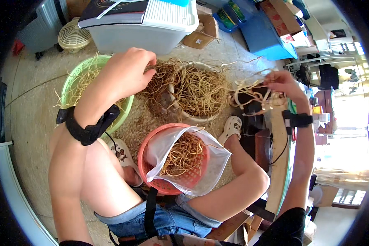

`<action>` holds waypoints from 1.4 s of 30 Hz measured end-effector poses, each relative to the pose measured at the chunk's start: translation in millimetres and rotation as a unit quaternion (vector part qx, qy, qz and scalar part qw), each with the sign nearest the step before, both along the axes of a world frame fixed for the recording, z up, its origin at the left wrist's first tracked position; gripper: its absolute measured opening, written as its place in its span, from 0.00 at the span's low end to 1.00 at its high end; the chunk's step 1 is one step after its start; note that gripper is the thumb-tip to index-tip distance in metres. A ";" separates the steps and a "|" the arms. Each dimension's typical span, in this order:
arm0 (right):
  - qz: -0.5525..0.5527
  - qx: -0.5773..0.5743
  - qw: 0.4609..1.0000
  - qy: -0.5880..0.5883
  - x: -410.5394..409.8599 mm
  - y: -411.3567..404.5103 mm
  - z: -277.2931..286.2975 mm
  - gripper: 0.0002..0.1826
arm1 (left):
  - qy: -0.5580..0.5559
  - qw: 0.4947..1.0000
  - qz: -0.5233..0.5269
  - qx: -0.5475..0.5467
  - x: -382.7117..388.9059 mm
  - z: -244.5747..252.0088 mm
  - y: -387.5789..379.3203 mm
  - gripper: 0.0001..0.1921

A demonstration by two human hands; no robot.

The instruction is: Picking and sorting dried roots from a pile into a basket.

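My left hand (136, 72) is curled at a tangle of dark brown thin roots (161, 75), with strands between thumb and fingers. This tangle lies against a round pale-rimmed container (194, 117) heaped with lighter dried roots (201, 92). Off to the right, my right hand (281, 83) pinches a loose bundle of pale, thicker roots (249, 95) in the air. Between my legs stands a red plastic basket (152, 135). Inside it a clear plastic bag (213, 166) gapes wide, partly filled with brown roots (184, 153).
A light green basket (127, 112) with pale roots stands at left, partly behind my forearm. Beyond are a lidded plastic bin (132, 38), a cardboard box (203, 32) and a blue bin (261, 37). A wooden board edge (279, 160) runs along the right, below my right wrist.
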State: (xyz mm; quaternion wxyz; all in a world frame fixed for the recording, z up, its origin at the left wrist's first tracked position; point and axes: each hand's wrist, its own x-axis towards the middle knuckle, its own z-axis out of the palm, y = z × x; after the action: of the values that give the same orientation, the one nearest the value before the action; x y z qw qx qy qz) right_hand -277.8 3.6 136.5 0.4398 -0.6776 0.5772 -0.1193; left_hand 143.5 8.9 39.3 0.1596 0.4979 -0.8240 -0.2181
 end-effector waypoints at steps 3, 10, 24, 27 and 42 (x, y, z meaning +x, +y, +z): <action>0.047 0.082 0.967 0.238 19.3 -25.1 -61.0 0.14 | -0.018 1.000 0.002 0.020 2.7 -0.1 0.7 0.11; 0.208 -0.165 0.934 0.238 120.5 -20.5 -221.1 0.10 | -0.055 0.998 -0.001 0.033 0.3 -9.7 -8.2 0.09; 0.069 -0.184 0.977 0.087 128.7 -29.3 -282.3 0.08 | -0.050 0.998 0.006 0.049 -12.2 -25.5 -26.5 0.09; -0.109 -0.161 0.981 0.025 111.5 -36.8 -237.6 0.11 | -0.044 0.997 -0.003 0.060 -15.7 -25.2 -26.2 0.09; -0.183 -0.102 0.971 -0.118 115.7 66.2 -61.1 0.12 | 0.197 0.968 -0.157 -0.006 -56.6 -15.4 11.9 0.11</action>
State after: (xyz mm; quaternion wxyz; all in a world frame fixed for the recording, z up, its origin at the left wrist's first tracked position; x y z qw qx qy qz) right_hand -162.1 69.8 75.5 0.4042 -0.5832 0.6197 -0.3355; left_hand 86.9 20.8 23.9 0.2852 0.3084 -0.8458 -0.3289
